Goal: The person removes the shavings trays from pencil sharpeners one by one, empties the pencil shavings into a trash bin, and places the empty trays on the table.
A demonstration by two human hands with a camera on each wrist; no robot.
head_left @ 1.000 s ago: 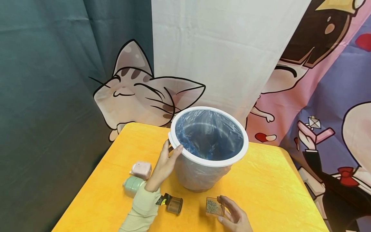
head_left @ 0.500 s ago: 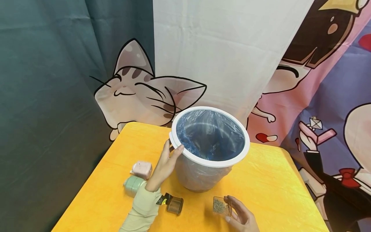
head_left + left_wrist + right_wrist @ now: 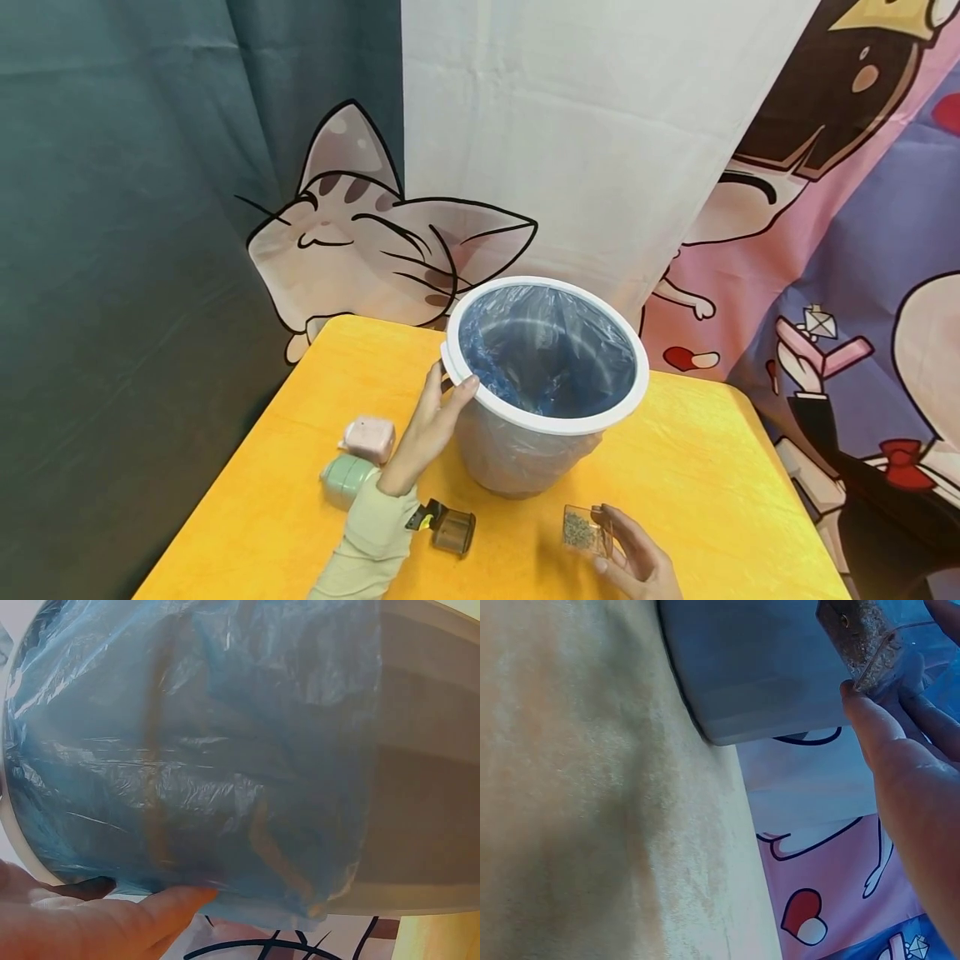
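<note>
My left hand (image 3: 431, 421) holds the white rim of a trash can (image 3: 543, 425) lined with a bluish see-through bag (image 3: 551, 358). Its thumb lies on the near left part of the rim in the head view, and the fingers reach the outer side. In the left wrist view that hand (image 3: 105, 919) lies along the bag's outer fold. My right hand (image 3: 637, 554) pinches a small clear box (image 3: 581, 532) between thumb and fingers, in front of the can. Grey-green bits lie inside the box; in the right wrist view the same bits (image 3: 870, 634) look brownish.
Beside my left sleeve lie a brown see-through piece (image 3: 453, 531) and a black piece with a yellow mark (image 3: 423, 518). Farther left sit a pink rounded block (image 3: 370, 437) and a green rounded object (image 3: 347, 482), partly behind the wrist. All rest on a yellow table (image 3: 697, 467) before printed curtains.
My right hand has moved right with the clear box, away from the brown piece. The left hand stays at the can's rim. The whole head view has shifted slightly.
</note>
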